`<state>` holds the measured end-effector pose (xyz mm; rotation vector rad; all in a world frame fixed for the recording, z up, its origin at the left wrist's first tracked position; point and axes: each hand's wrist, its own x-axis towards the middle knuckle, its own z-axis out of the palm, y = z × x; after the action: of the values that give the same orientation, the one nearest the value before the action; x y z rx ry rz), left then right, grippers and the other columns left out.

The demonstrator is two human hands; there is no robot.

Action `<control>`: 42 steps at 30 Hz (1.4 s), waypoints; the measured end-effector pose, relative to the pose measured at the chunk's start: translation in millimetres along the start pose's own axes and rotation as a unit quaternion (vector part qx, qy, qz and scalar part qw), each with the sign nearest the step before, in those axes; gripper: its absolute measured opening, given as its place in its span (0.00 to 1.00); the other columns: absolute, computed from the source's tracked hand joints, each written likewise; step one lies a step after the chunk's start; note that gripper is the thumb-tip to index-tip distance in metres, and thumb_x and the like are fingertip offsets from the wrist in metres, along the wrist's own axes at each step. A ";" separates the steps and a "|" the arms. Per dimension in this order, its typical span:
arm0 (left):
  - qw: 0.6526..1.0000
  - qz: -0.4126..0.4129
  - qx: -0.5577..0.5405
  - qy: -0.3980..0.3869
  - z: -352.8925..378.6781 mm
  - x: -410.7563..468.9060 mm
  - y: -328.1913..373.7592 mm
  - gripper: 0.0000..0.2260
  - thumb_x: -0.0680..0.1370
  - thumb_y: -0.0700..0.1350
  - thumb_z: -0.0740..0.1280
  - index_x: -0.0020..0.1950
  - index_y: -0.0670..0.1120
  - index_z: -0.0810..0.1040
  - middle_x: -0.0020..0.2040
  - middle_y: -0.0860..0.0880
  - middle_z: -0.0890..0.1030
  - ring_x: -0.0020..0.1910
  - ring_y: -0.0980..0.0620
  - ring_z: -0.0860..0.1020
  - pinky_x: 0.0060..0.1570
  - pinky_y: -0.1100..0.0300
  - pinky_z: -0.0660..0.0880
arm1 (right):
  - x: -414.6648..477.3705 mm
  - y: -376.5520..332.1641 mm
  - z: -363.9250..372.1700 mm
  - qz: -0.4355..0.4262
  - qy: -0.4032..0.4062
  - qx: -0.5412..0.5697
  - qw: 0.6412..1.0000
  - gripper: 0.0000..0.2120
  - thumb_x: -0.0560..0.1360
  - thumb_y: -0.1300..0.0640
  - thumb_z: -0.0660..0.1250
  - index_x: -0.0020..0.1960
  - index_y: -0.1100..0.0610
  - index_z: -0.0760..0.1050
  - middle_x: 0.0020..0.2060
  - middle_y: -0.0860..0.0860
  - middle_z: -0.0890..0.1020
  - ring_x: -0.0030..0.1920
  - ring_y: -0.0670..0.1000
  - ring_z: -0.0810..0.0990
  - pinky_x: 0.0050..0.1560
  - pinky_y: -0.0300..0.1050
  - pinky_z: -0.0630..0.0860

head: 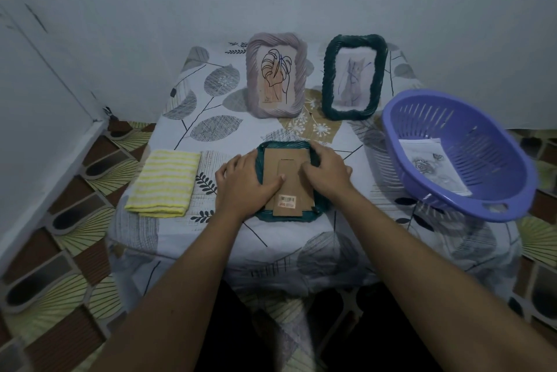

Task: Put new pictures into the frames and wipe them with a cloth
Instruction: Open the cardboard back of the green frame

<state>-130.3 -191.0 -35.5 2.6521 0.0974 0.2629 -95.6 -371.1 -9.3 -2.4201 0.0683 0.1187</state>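
A dark green frame (286,147) lies face down in the middle of the table, its brown cardboard back (287,166) with a barcode sticker facing up. My left hand (244,183) lies over its left edge, thumb pressing on the cardboard. My right hand (327,171) covers its right edge, fingers bent down onto the backing. A folded yellow striped cloth (164,183) lies to the left. At the back stand a lilac frame (275,75) with a leaf drawing and a dark green frame (352,76) with a cat sketch. A loose picture (434,165) lies in the purple basket.
The purple plastic basket (470,203) sits tilted at the table's right edge. The small table carries a leaf-print cloth (211,100) and stands against a pale wall, with patterned floor tiles (66,221) on both sides.
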 end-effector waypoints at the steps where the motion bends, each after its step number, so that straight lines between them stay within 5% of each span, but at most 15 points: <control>1: 1.000 -0.001 -0.002 0.001 -0.1 0.1 0.1 0.35 0.75 0.69 0.62 0.76 0.52 0.62 0.72 0.51 0.71 0.74 0.48 0.62 0.70 0.48 0.54 | -6.1 1.7 0.6 -0.029 -0.013 -0.023 0.999 0.29 0.77 0.50 0.62 0.77 0.44 0.62 0.76 0.50 0.65 0.75 0.56 0.62 0.71 0.56 0.55; 8: 1.000 -0.010 -0.030 -0.003 -4.5 -0.9 3.0 0.35 0.73 0.68 0.66 0.75 0.53 0.65 0.71 0.50 0.72 0.74 0.48 0.63 0.71 0.48 0.54 | -39.0 15.4 10.9 -0.124 -0.070 -0.120 0.982 0.23 0.84 0.47 0.51 0.79 0.41 0.56 0.81 0.50 0.49 0.80 0.54 0.45 0.76 0.55 0.44; 18: 0.994 0.014 -0.103 -0.035 -10.4 0.4 -10.7 0.36 0.69 0.73 0.62 0.71 0.53 0.70 0.67 0.49 0.74 0.69 0.43 0.68 0.69 0.41 0.64 | -45.9 19.6 18.9 -0.140 -0.051 -0.194 0.970 0.25 0.84 0.44 0.45 0.80 0.40 0.48 0.81 0.52 0.49 0.80 0.57 0.47 0.78 0.55 0.43; 21: 0.990 0.036 -0.134 -0.020 -13.8 -11.1 -14.4 0.29 0.73 0.66 0.63 0.70 0.52 0.73 0.72 0.47 0.69 0.72 0.45 0.63 0.70 0.46 0.61 | -46.2 19.6 18.4 -0.138 -0.056 -0.200 0.968 0.25 0.84 0.44 0.44 0.80 0.41 0.46 0.81 0.52 0.48 0.80 0.57 0.46 0.78 0.55 0.42; 27: 0.986 0.110 -0.121 -0.046 -24.2 -39.7 -19.4 0.15 0.72 0.64 0.63 0.48 0.57 0.82 0.50 0.56 0.76 0.55 0.53 0.71 0.59 0.43 0.69 | -47.6 19.0 17.9 -0.137 -0.055 -0.205 0.967 0.25 0.84 0.44 0.44 0.81 0.41 0.46 0.81 0.53 0.47 0.80 0.57 0.46 0.78 0.55 0.42; 33: 0.974 0.153 -0.137 -0.097 -32.8 -55.1 -30.9 0.24 0.65 0.67 0.72 0.52 0.53 0.81 0.50 0.55 0.79 0.52 0.58 0.75 0.53 0.62 0.71 | -47.4 19.1 18.1 -0.137 -0.056 -0.205 0.967 0.25 0.84 0.44 0.44 0.81 0.42 0.45 0.81 0.52 0.47 0.80 0.56 0.46 0.77 0.54 0.41; 39: 0.975 0.151 -0.139 -0.084 -33.9 -56.1 -29.7 0.17 0.68 0.55 0.75 0.51 0.47 0.83 0.49 0.52 0.80 0.50 0.55 0.77 0.52 0.62 0.73 | -46.9 19.4 19.5 -0.136 -0.052 -0.205 0.968 0.25 0.84 0.44 0.44 0.80 0.41 0.45 0.81 0.52 0.47 0.80 0.56 0.46 0.77 0.54 0.42; 42: 0.975 0.142 -0.140 -0.096 -34.8 -53.9 -28.3 0.14 0.69 0.49 0.79 0.51 0.49 0.82 0.51 0.52 0.77 0.49 0.58 0.76 0.51 0.73 0.68 | -47.1 19.2 19.2 -0.137 -0.051 -0.205 0.968 0.25 0.84 0.44 0.44 0.81 0.41 0.45 0.81 0.52 0.47 0.80 0.56 0.46 0.77 0.54 0.42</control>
<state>-190.8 -156.5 -27.4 2.3889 -0.3588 0.1004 -145.3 -372.0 -31.3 -2.8007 -0.3709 0.1418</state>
